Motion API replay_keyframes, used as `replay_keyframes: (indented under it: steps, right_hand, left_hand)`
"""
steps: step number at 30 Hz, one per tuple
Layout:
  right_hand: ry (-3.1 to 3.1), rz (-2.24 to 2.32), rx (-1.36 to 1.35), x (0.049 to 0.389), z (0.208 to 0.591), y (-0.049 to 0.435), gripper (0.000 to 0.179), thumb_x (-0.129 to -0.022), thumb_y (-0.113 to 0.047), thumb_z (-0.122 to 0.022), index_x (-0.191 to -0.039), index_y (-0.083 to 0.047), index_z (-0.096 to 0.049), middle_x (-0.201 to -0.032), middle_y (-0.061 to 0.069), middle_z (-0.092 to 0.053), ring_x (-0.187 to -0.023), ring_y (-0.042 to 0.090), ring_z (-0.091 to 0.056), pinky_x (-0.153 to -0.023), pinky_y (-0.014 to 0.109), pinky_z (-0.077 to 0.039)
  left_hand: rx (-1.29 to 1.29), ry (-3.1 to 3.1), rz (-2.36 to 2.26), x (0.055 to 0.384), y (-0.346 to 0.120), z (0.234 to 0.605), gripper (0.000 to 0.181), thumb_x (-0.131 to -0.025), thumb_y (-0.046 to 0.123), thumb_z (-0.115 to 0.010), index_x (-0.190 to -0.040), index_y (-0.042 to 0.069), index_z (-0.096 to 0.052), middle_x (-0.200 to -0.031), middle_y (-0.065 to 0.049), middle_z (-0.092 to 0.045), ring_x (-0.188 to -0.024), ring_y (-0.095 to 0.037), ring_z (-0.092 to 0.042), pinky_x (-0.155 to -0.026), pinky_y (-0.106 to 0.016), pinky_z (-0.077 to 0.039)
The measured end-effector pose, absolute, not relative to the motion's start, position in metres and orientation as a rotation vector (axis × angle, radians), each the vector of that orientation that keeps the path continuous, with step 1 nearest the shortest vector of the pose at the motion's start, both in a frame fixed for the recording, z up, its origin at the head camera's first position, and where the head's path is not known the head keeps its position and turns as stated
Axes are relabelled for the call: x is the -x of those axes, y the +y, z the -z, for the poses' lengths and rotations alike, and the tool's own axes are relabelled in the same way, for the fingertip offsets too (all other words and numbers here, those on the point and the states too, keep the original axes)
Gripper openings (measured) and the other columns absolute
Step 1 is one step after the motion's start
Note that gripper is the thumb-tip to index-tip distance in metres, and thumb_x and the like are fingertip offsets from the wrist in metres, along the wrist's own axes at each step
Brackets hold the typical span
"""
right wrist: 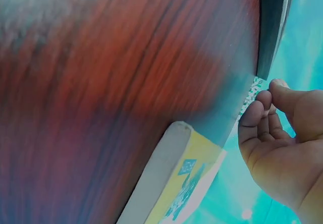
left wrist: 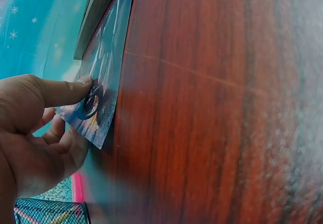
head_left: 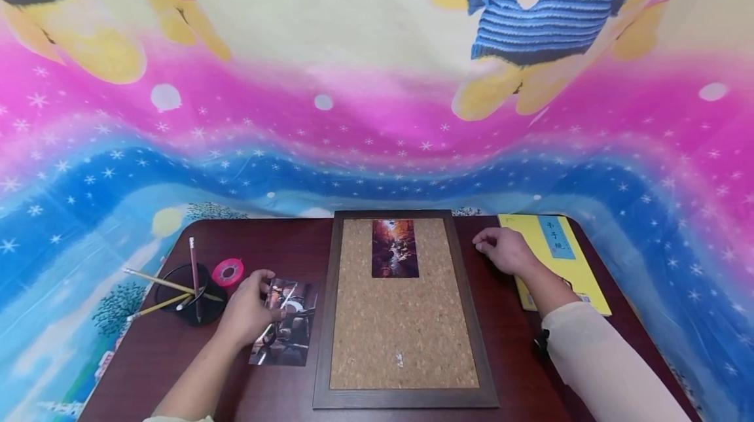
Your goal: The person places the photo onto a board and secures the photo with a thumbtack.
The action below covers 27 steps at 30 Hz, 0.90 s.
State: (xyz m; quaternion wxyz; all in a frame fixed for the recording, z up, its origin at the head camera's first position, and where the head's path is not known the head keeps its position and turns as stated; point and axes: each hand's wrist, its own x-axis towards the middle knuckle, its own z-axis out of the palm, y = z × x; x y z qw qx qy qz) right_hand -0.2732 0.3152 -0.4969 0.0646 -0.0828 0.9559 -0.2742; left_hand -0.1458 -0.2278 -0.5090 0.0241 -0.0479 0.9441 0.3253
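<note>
My left hand pinches a dark glossy photo print by its upper-left part. In the left wrist view, the thumb lies on the face of the photo print and the other fingers are behind it. To its right lies a framed cork board, with an orange forest-stream picture at its top. A small clear and white cluster sits low on the cork. My right hand is between the board and a yellow book, fingers loosely bent, with nothing visible in them.
On the left stand a black mesh pencil cup with several pencils and a pink roll of tape. The dark red table backs onto a printed curtain. The book's corner is under the right forearm.
</note>
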Motion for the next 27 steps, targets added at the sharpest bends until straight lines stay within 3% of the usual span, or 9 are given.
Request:
replay_keyframes:
  steps: [12, 27]
  right_hand:
    - [2.862, 0.917, 0.222, 0.266, 0.493, 0.312, 0.017, -0.106, -0.017, -0.061, -0.115, -0.010, -0.073, -0.095, 0.007, -0.071, -0.078, 0.021, -0.060, -0.066, 0.037, -0.048]
    - [2.839, 1.014, 0.188, 0.253, 0.494, 0.317, 0.019, -0.106, -0.020, -0.061, -0.120, -0.010, -0.071, -0.094, 0.008, -0.070, -0.081, 0.022, -0.062, -0.065, 0.037, -0.050]
  left_hand:
    - [0.160, 2.758, -1.311, 0.144, -0.230, 0.504, 0.077, -0.076, 0.002, -0.090, -0.142, 0.007, -0.051, -0.109, -0.012, -0.054, -0.083, -0.023, -0.062, -0.065, -0.033, -0.054]
    - [0.172, 2.514, -1.666, 0.141, -0.232, 0.492, 0.074, -0.083, 0.002, -0.085, -0.146, 0.009, -0.047, -0.120, -0.017, -0.049, -0.090, -0.026, -0.065, -0.070, -0.032, -0.059]
